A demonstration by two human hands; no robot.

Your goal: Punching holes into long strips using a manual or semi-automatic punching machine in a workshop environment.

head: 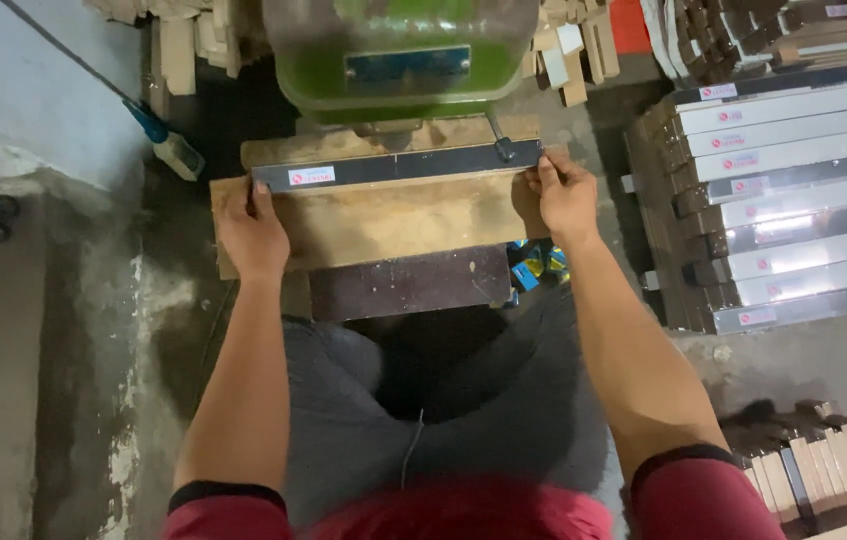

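A long dark metal strip (414, 164) with a small label near its left end lies across a wooden work board (394, 222) under a green machine (399, 50). My left hand (252, 232) presses down at the strip's left end, fingers on the board. At the strip's right end my right hand (564, 195) grips it with fingers curled over the edge. A darker wooden panel (409, 282) sits below the board, just above my knees.
To the right stands a stack of long shiny metal strips (794, 200). More wood-backed pieces lie at lower right (824, 460). A broom with a blue handle (159, 130) leans at upper left. Wood offcuts (194, 40) are piled behind the machine.
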